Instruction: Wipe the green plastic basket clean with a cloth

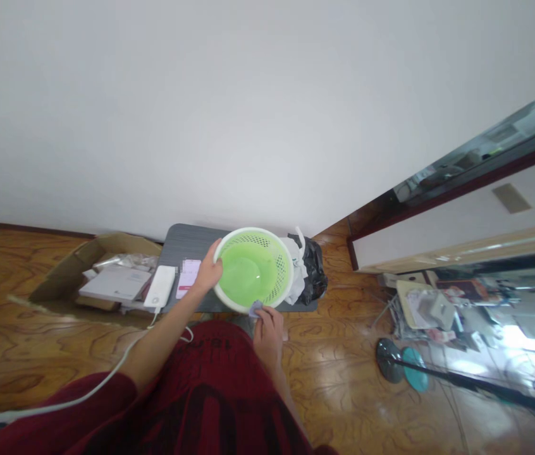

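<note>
A green plastic basket (248,278) with a white rim and perforated sides stands, slightly tilted, over a small dark grey table (177,243). My left hand (209,272) is closed around its left rim, thumb on the inside. With the fingers of my right hand (270,330) I pinch a small greyish-purple cloth (255,308) against the near rim. Left of the basket lie a phone (188,278) with a lit screen and a white power bank (160,286) with a cable plugged in. The underside of the basket is hidden.
White (298,278) and black (315,268) plastic bags sit at the table's right end. An open cardboard box (61,272) with packages is on the wooden floor at left. A white cable (118,366) crosses my left arm. A stand base (389,360) stands right.
</note>
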`<action>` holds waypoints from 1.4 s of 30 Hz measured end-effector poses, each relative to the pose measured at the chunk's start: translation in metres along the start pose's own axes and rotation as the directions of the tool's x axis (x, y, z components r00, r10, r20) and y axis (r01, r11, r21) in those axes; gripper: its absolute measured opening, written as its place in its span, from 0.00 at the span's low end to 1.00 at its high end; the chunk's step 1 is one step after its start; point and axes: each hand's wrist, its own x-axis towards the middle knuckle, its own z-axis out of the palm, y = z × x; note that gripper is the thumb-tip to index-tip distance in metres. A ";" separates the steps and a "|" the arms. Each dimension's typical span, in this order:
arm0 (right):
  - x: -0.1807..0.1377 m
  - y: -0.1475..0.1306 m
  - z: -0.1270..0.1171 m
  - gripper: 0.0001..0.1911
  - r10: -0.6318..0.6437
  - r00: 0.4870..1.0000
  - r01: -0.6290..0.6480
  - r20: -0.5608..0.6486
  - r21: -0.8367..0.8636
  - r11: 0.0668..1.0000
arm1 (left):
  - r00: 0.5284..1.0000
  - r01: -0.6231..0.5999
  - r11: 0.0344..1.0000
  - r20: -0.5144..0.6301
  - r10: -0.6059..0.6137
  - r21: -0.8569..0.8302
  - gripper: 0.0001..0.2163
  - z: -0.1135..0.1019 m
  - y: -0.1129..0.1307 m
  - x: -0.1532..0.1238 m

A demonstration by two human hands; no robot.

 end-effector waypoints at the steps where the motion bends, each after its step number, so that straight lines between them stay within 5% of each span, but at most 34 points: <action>1: 0.002 0.002 -0.001 0.14 0.006 1.000 -0.006 0.000 -0.003 1.000 | 1.000 0.000 1.000 0.005 0.000 0.004 0.31 0.000 0.000 0.000; 11: 0.047 0.039 -0.016 0.15 0.171 0.979 -0.179 -0.114 -0.063 0.982 | 1.000 -0.001 1.000 0.010 0.001 -0.002 0.31 -0.001 0.002 0.000; 22: 0.009 -0.005 -0.001 0.13 0.084 0.997 -0.084 -0.003 -0.004 0.996 | 1.000 0.021 0.999 0.012 -0.021 0.033 0.31 -0.002 0.003 0.000; 34: 0.032 0.033 -0.017 0.11 0.214 0.972 -0.215 -0.095 -0.006 0.977 | 1.000 0.004 0.999 0.014 -0.005 0.035 0.30 -0.001 0.002 0.000; 42: 0.013 0.000 -0.005 0.11 0.182 0.983 -0.182 0.005 0.005 0.983 | 1.000 0.015 0.999 0.015 -0.015 0.035 0.30 -0.001 -0.001 0.001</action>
